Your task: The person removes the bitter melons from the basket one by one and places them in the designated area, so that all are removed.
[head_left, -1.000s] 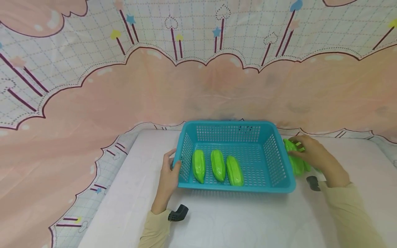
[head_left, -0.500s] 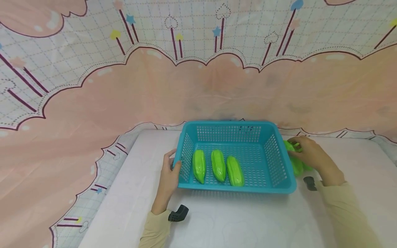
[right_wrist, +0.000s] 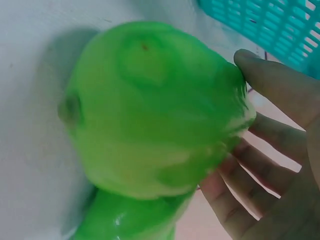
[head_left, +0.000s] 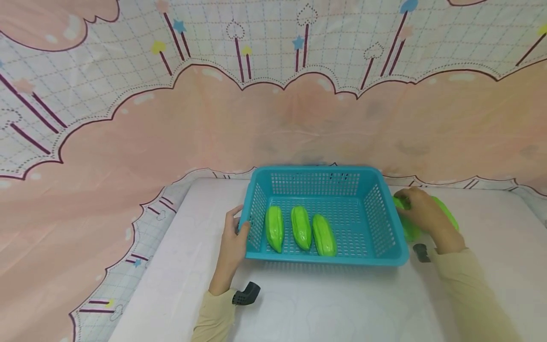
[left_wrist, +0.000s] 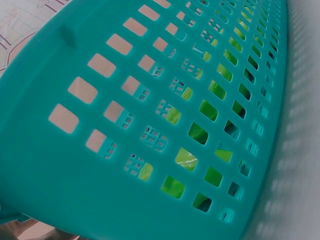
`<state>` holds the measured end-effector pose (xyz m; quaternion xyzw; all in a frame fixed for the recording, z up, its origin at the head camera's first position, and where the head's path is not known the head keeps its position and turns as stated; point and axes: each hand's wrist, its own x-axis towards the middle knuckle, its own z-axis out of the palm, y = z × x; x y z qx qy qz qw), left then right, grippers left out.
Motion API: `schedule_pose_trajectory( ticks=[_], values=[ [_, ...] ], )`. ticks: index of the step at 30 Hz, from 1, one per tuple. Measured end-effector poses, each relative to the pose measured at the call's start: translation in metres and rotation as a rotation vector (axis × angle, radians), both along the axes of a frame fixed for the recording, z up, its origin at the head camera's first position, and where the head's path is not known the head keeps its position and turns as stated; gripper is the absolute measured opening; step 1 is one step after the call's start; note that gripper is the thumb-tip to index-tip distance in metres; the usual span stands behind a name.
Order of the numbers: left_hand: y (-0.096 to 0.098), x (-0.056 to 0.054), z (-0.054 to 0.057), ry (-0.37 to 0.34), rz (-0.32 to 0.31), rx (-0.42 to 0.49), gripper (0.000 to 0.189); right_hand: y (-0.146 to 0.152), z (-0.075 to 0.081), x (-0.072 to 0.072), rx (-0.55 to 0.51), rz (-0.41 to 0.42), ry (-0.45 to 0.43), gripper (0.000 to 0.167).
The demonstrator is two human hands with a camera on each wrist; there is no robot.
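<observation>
My left hand (head_left: 232,241) grips the left end of a turquoise plastic basket (head_left: 320,262), thumb over the rim. In the left wrist view the perforated basket wall (left_wrist: 55,170) hides nearly all of that hand. Three shiny green ridged vegetables, one on the left (head_left: 274,229), one in the middle (head_left: 301,228) and one on the right (head_left: 324,236), lie side by side in the basket. Just outside its right end, my right hand (head_left: 423,213) holds the end of another green vegetable (right_wrist: 150,110), thumb on one side and fingers on the other.
Close against the held one is a further green vegetable (right_wrist: 120,217). Green also shows (head_left: 446,211) just right of the right hand. The white table (head_left: 325,304) runs up to a pink patterned cloth (head_left: 299,128) behind the basket.
My right hand has shifted slightly left over the green vegetables, and more green now shows to its right. The left hand and basket have stayed nearly still.
</observation>
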<state>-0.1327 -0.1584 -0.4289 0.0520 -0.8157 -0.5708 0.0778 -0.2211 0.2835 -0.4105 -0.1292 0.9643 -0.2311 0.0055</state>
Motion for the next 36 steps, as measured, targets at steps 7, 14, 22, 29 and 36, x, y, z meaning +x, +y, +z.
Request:
schedule_pose_trajectory(
  ticks=[7,14,22,29,36],
  values=[
    [0.000,-0.001,0.000,0.002,0.002,0.006,0.048,-0.003,-0.007,-0.001,0.022,-0.023,0.018,0.045],
    [0.000,0.000,0.002,-0.003,0.006,0.006,0.048,-0.006,-0.014,-0.002,0.032,-0.092,0.031,0.045],
    [0.001,0.001,0.003,0.000,0.002,0.009,0.048,-0.009,-0.017,-0.001,0.038,-0.110,0.070,0.042],
    [0.001,0.000,0.001,0.003,0.008,-0.006,0.047,-0.008,-0.014,0.001,0.046,-0.101,0.057,0.043],
    [0.000,-0.002,-0.001,0.000,0.013,-0.011,0.048,-0.009,-0.007,0.005,0.042,-0.091,0.063,0.046]
  ],
)
